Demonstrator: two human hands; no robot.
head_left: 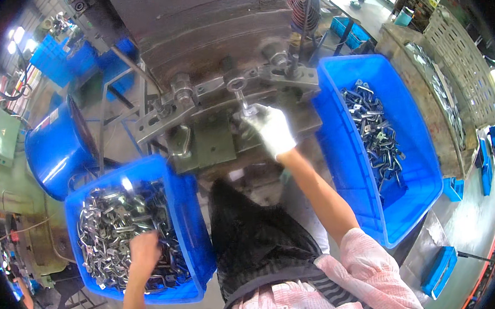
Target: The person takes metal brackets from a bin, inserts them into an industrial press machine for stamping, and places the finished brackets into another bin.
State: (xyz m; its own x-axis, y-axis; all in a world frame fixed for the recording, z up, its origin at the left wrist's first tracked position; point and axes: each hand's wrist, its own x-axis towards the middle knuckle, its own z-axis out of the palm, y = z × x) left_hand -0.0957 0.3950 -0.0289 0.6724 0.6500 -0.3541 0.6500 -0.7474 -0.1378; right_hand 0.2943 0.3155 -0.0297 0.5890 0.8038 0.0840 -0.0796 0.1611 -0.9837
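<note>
My right hand (272,128), in a white glove, is at the front of a heavy machine (205,48). Its fingers are closed on a small shiny metal bracket (244,102), which reaches up to the machine's round-ended fitting (235,82). My bare left hand (144,250) is over the left blue bin (193,233), curled and partly blurred. Bent metal pieces (106,227) heap up beneath it; whatever its fingers hold is hidden. Another bent metal piece (185,140) lies left of the flat metal block (214,139) on the machine.
A second blue bin (417,160) on the right holds more bent metal pieces (372,128). Left of the machine sits a blue drum (57,147). A fan (304,7) stands behind, and a wooden crate (409,80) is beyond the right bin.
</note>
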